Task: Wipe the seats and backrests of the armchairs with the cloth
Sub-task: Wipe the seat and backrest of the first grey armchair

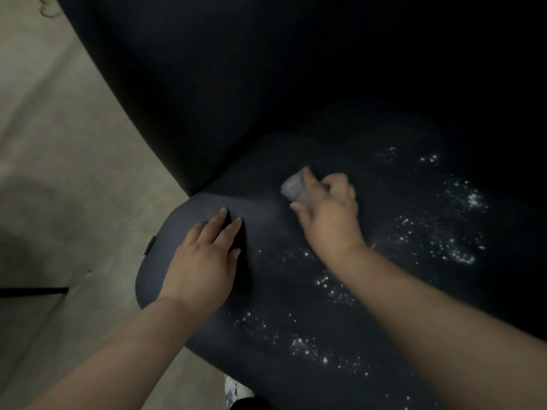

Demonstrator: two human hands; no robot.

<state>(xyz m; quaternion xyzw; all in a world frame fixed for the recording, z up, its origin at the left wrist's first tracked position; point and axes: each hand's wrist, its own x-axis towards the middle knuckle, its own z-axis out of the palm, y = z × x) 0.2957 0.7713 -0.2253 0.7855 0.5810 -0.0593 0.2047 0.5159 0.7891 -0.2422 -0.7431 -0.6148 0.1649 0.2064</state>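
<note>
A dark navy armchair fills the view, its seat (296,291) low and its backrest (236,84) rising behind. White glistening specks lie scattered over the right and front of the seat. My right hand (328,214) is closed around a small grey cloth (293,187) and presses it on the seat near the backrest; the hand is blurred. My left hand (204,261) rests flat, fingers spread, on the seat's left front corner and holds nothing.
Beige floor (59,173) lies to the left of the chair. A thin black bar (32,291) crosses the floor at the left edge. A patterned shoe (236,392) shows below the seat's front edge.
</note>
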